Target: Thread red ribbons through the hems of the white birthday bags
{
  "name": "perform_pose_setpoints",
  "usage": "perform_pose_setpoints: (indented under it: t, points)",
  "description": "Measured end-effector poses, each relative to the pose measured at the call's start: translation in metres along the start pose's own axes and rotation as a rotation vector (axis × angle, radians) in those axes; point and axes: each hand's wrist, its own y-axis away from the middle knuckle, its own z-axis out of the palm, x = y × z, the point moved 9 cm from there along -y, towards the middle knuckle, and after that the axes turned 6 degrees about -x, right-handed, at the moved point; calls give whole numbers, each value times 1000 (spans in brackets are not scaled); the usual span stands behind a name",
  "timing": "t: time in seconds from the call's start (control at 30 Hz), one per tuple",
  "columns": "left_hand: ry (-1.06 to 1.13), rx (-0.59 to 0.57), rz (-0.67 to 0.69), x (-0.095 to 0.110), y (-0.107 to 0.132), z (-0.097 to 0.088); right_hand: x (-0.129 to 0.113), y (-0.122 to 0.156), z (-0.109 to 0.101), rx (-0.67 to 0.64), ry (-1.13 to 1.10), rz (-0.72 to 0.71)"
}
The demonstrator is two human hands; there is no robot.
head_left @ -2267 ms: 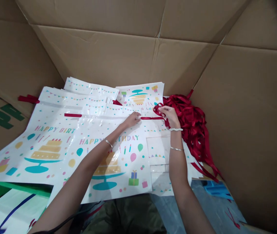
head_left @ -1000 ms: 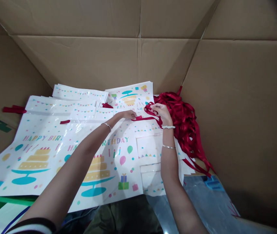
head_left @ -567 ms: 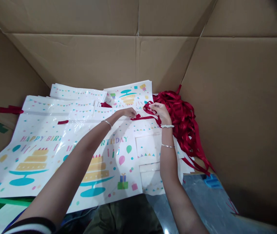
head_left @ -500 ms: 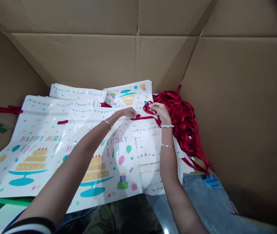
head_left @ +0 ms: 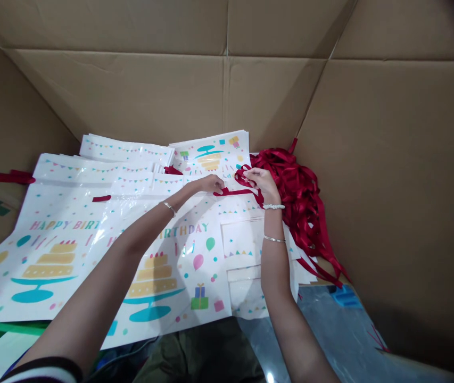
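My left hand (head_left: pixel 211 184) pinches one end of a dark red ribbon (head_left: pixel 234 191) against the top edge of a flat white "HAPPY BIRTHDAY" gift bag (head_left: pixel 174 266) printed with a cake. My right hand (head_left: pixel 262 182) is closed on the same ribbon a little to the right, beside a loose heap of red ribbons (head_left: pixel 304 197). The ribbon runs short and nearly level between both hands. Both wrists wear thin bangles.
More flat birthday bags (head_left: pixel 63 234) lie overlapped to the left, and a stack (head_left: pixel 214 154) lies behind the hands. Small white folded pieces (head_left: pixel 242 244) sit near my right forearm. Brown cardboard walls (head_left: pixel 390 159) surround everything. A ribbon scrap (head_left: pixel 13 176) lies far left.
The ribbon stretch between my hands has shortened as the left hand drew toward the right one. The view has shifted slightly; the bags stay in place.
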Motion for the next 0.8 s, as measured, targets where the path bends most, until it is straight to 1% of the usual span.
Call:
perform_pose_setpoints:
  t: [0.1,0.17,0.23,0.3,0.4,0.47,0.57,0.67,0.7,0.73,0.8]
  points:
    - [-163,171,-27,8,31,8,1,-3,2,-6,5,-9]
    - [-235,271,-98,10,52,20,2,-5,5,-15,20,-15]
    - [-261,332,-158,13,69,34,4,-8,10,-28,48,-21]
    - [-288,375,-191,17,78,44,5,-10,18,-51,82,-32]
    - [-351,404,-210,22,80,52,5,-13,33,-97,154,-65]
    - [-385,410,-206,24,79,55,5,-15,45,-136,242,-79]
    - [-401,411,-193,26,79,57,11,-21,69,-215,466,-77]
    - [-394,411,-178,28,81,58,27,-31,90,-285,716,-24]
    - [-393,410,-174,29,82,58,31,-34,97,-306,745,-12]
    - [-392,408,-174,29,82,58,33,-36,105,-335,729,-13]
    - [-381,400,-178,28,83,58,28,-37,123,-410,586,-47]
